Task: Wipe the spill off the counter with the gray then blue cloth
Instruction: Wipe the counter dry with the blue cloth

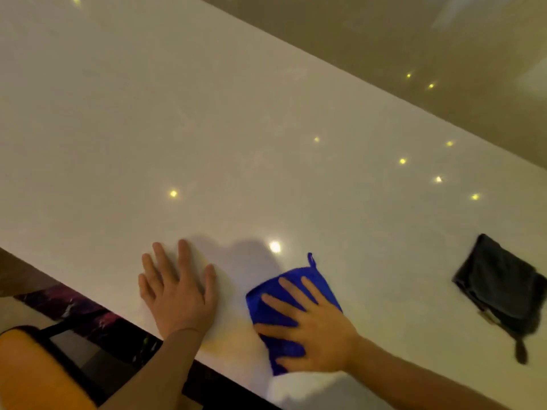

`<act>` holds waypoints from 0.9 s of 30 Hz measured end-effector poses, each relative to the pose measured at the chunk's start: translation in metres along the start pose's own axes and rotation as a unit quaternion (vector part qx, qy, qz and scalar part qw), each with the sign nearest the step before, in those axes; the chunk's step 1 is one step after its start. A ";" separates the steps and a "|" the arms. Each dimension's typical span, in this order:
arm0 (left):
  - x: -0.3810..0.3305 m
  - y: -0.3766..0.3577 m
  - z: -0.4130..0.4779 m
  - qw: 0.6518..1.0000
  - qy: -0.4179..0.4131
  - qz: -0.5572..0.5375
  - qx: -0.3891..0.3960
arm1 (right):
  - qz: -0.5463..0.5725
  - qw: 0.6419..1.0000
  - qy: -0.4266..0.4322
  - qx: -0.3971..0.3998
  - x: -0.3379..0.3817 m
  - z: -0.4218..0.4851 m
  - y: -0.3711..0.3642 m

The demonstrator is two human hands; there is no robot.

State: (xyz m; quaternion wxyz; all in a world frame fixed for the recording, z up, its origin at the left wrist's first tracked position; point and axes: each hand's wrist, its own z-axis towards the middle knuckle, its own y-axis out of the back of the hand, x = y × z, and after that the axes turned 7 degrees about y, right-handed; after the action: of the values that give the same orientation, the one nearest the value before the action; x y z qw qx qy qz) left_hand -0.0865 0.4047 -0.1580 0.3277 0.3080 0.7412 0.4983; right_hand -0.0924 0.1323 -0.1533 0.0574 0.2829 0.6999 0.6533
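A folded blue cloth (270, 303) with a small hanging loop lies on the glossy white counter (207, 143) near its front edge. My right hand (313, 327) presses flat on top of it, fingers spread. My left hand (177, 291) rests flat on the bare counter to the left of the cloth, palm down, holding nothing. A folded gray cloth (500, 288) lies by itself on the counter at the far right, apart from both hands. I cannot make out any spill on the shiny surface.
The counter runs diagonally, its front edge close to my body and its far edge at the upper right. Ceiling lights reflect in it as bright dots. Below the front edge at the lower left are a dark patterned rug (85, 312) and floor.
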 end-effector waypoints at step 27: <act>0.001 -0.003 0.002 0.998 -0.031 0.025 -0.040 | 0.084 0.901 -0.408 -0.120 0.055 0.000 -0.017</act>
State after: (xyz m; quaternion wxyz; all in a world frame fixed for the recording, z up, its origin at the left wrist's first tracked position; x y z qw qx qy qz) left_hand -0.0854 0.4056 -0.1615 0.3496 0.3286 0.7023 0.5258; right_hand -0.1439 0.1586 -0.1530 0.3163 0.5734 0.5050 0.5623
